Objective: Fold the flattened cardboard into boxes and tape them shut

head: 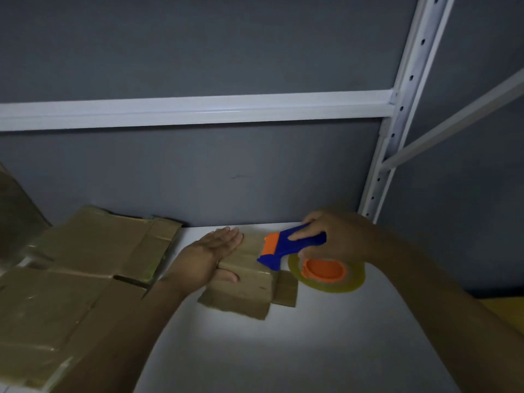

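Note:
A small brown cardboard box stands on the white shelf, its lower flaps splayed out toward me. My left hand lies flat on the box's top, fingers together, thumb against the near side. My right hand grips the blue handle of a blue and orange tape dispenser, which rests on the box's right top edge. Its roll of clear yellowish tape hangs just right of the box.
A pile of flattened cardboard covers the shelf's left part, with more cardboard leaning at the far left. A grey back wall, a white crossbeam and a perforated white upright bound the shelf.

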